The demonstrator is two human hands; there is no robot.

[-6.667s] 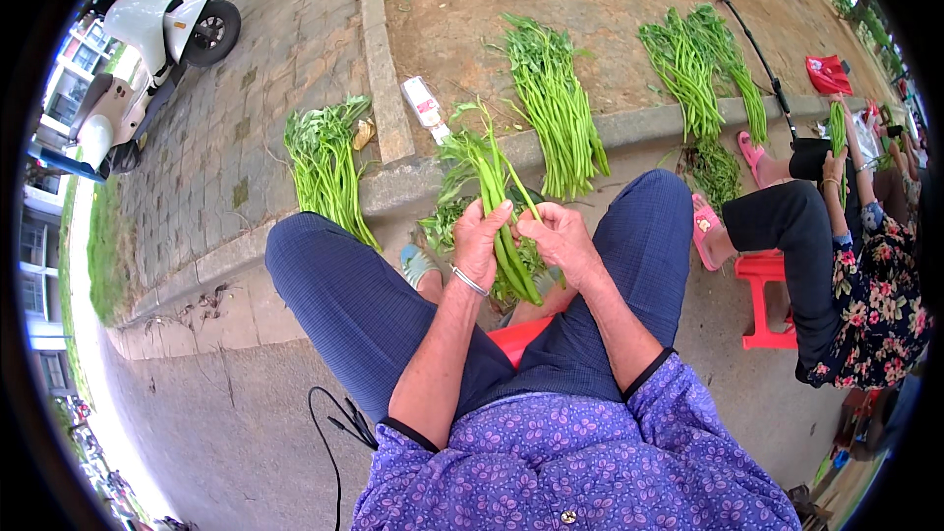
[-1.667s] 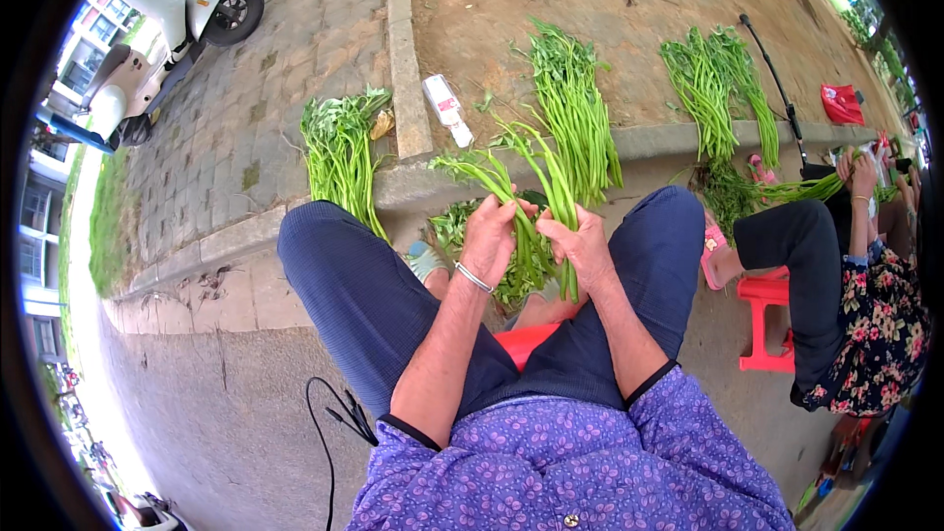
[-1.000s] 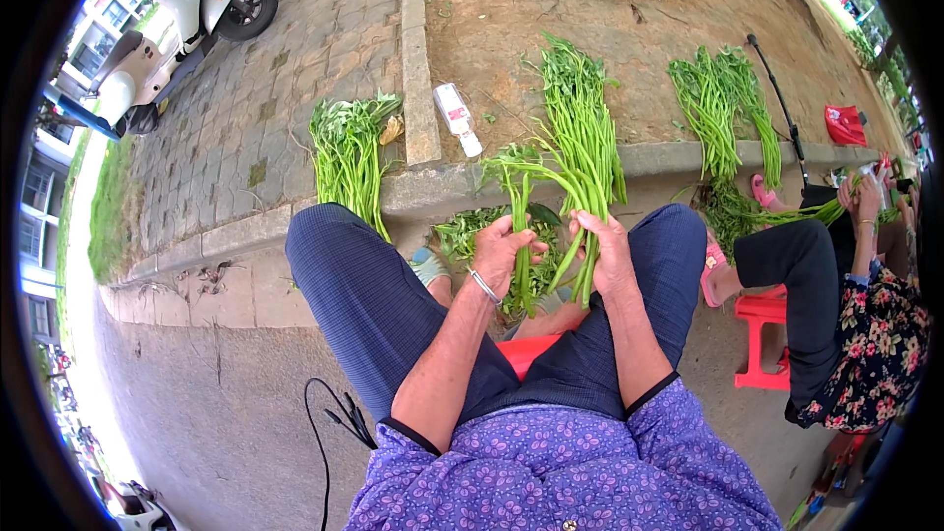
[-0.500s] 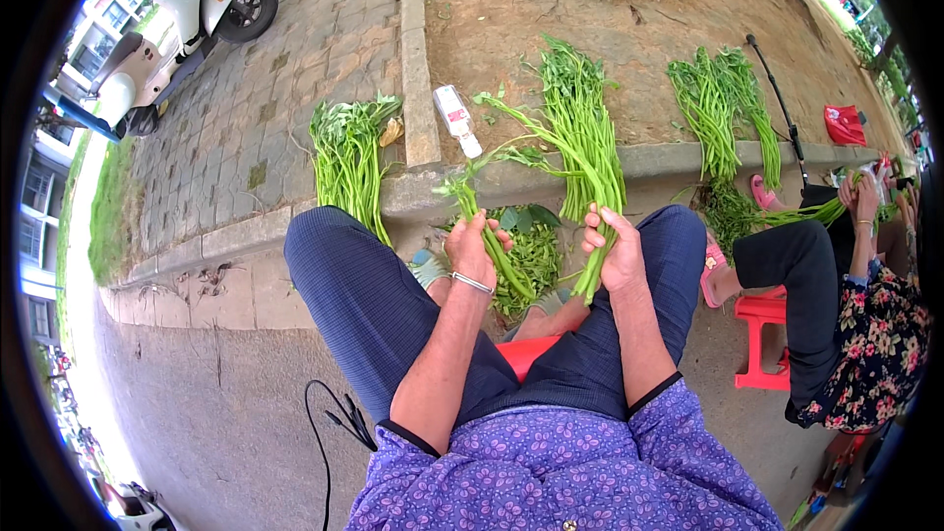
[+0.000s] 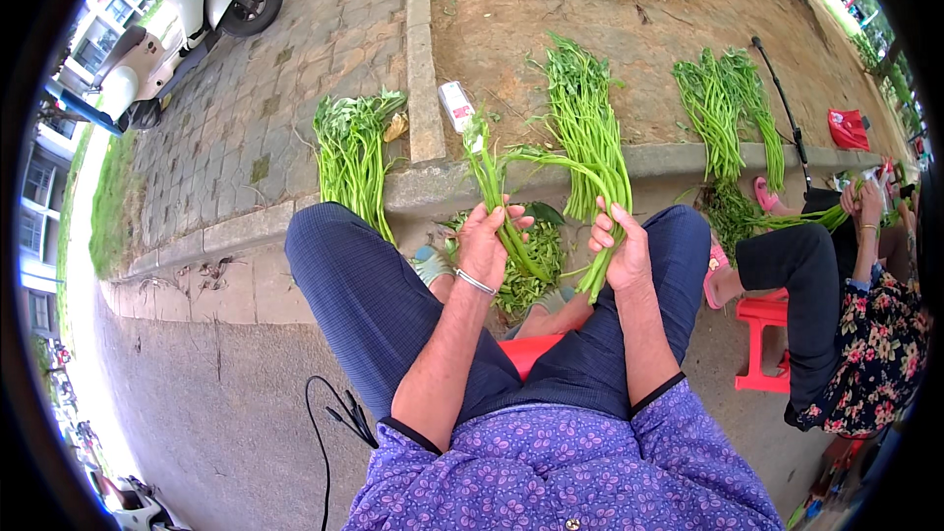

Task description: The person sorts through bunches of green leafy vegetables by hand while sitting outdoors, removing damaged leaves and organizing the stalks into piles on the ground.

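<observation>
Sorting seems the step in hand: above a leaf pile (image 5: 551, 251), the left hand (image 5: 484, 248) pinches a thin bunch (image 5: 486, 177), long axis near-right to far-left; the right hand (image 5: 626, 252) clasps a fuller bunch (image 5: 596, 281), butts near, tops bending far-left. Next probably calls for levelling butts. Beyond, a bundle (image 5: 582, 103) lies over the curb (image 5: 659, 159), leaves far.

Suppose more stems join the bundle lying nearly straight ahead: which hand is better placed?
Probably the right hand: it looks closer to that bundle and holds several stems. The left hand holds another handful, but sits farther off to the left.
</observation>
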